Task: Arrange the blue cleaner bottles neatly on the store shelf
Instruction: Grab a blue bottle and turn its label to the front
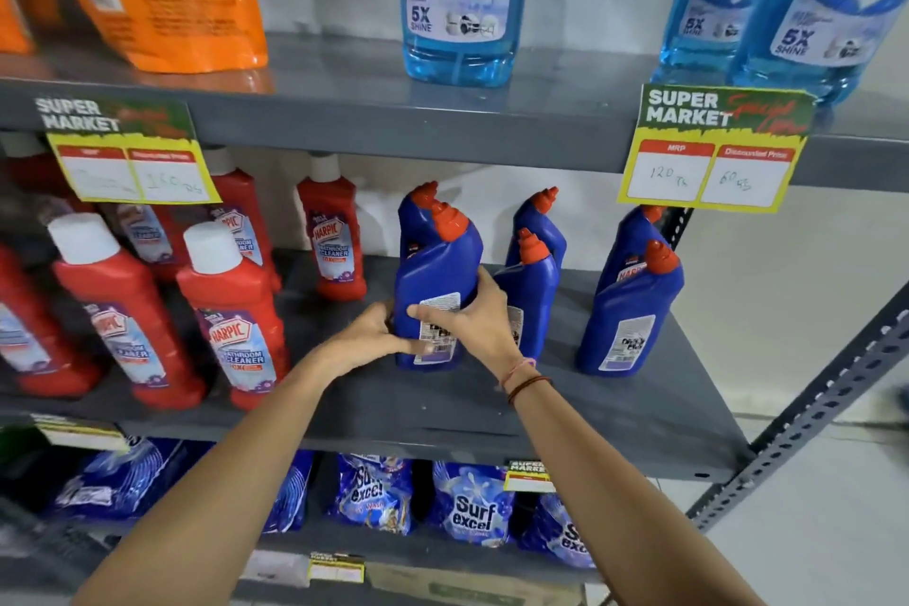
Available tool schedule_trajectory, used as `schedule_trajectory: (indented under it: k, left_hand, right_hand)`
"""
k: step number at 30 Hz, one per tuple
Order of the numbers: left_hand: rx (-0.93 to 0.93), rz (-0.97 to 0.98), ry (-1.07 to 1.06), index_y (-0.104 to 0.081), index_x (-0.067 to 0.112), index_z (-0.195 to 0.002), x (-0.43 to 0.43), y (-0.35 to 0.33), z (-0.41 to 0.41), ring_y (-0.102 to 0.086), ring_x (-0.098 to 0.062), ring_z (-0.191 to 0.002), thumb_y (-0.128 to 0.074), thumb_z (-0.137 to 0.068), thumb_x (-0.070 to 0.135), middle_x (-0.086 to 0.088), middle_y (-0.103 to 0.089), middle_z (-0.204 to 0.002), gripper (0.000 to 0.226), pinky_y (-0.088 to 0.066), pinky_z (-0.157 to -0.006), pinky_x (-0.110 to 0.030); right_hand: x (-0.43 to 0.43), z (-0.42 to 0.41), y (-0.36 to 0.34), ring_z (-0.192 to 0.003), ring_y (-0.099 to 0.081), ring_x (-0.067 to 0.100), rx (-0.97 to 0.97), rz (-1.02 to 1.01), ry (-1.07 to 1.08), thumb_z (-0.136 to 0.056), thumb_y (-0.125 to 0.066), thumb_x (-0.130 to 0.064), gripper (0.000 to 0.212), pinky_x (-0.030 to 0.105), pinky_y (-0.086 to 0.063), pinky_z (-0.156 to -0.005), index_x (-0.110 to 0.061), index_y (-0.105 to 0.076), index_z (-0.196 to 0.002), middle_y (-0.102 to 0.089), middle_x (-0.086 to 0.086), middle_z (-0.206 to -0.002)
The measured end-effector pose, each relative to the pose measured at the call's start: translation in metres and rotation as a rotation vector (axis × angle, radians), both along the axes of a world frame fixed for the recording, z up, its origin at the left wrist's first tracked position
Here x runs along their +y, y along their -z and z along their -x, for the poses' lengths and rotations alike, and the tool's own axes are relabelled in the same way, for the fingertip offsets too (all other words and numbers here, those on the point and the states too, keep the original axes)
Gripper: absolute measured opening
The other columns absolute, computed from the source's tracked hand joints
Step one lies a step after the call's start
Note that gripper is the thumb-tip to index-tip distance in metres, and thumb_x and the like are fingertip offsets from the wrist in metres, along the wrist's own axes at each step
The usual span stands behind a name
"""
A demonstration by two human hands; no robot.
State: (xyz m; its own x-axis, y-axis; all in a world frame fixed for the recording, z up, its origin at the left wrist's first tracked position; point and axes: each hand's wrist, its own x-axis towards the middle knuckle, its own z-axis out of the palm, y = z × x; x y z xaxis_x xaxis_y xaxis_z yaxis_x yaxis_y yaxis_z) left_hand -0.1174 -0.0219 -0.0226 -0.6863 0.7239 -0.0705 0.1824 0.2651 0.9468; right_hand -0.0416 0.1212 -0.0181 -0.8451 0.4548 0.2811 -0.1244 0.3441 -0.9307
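Both hands are on one blue cleaner bottle point(435, 283) at the front of the middle shelf point(615, 408); it stands more or less upright, leaning a touch to the right, its base down on the grey metal as far as I can tell, with its back label facing out. The left hand point(366, 335) is curled round the lower left side, fingers partly closed against the plastic; the right hand point(472, 310) reaches across the front from the right, thumb laid over the label and fingers wrapped behind the waist; neither is spread wide, both are closed onto the bottle.

It looks like stiff moulded plastic, smooth and a little glossy, so likely to slide on the shelf sooner than tip; if full it would carry real weight low down, and the angled neck with its orange cap point(450, 221) makes it top-awkward. The broad waist, where the hands sit now, seems the sensible place to hold; the neck would twist.

Several more blue bottles stand to the right: a pair point(533, 271) just behind the right hand, another pair point(634, 295) well apart near the shelf end; red bottles point(231, 305) fill the left.
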Motion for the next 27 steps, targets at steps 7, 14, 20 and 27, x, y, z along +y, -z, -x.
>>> schedule_trajectory:
  k: [7,14,20,27]
  left_hand:
    - [0.089,-0.316,-0.302,-0.032,0.036,-0.13,0.029,0.047,-0.044,-0.056,-0.015,-0.117,-0.085,-0.05,0.027,-0.003,-0.054,-0.13,0.097,-0.051,-0.094,-0.036]
    - [0.105,-0.247,-0.327,-0.043,0.019,-0.12,0.028,0.037,-0.035,-0.064,-0.004,-0.091,-0.079,-0.064,0.018,0.001,-0.065,-0.097,0.066,-0.051,-0.078,-0.02]
    - [-0.03,-0.109,-0.06,-0.055,0.023,-0.101,-0.002,0.028,-0.007,-0.062,-0.013,-0.092,-0.071,-0.073,0.001,0.004,-0.066,-0.096,0.039,-0.05,-0.086,-0.028]
    - [-0.123,-0.165,-0.049,-0.056,0.016,-0.111,-0.001,0.024,0.001,-0.066,-0.008,-0.097,-0.07,-0.076,0.005,0.002,-0.068,-0.105,0.039,-0.057,-0.082,-0.026]
  right_hand:
    - [-0.035,-0.001,-0.013,-0.076,-0.066,0.01,0.072,-0.086,0.3,-0.06,-0.083,-0.037,0.056,0.028,-0.057,-0.071,-0.026,-0.048,-0.102,-0.066,-0.01,-0.086]
    - [-0.038,-0.003,-0.022,-0.077,-0.061,0.004,0.028,-0.106,0.169,-0.061,-0.084,-0.044,0.064,0.027,-0.053,-0.074,-0.019,-0.047,-0.108,-0.061,-0.012,-0.088]
    - [-0.002,0.006,-0.025,-0.106,-0.061,0.012,-0.101,0.06,-0.237,-0.065,-0.086,-0.023,0.084,0.03,-0.052,-0.092,-0.024,-0.034,-0.131,-0.06,-0.006,-0.116]
    - [-0.011,0.022,-0.012,-0.085,-0.064,0.003,0.008,0.02,0.018,-0.052,-0.092,-0.027,0.078,0.017,-0.054,-0.075,-0.023,-0.039,-0.109,-0.062,-0.01,-0.094]
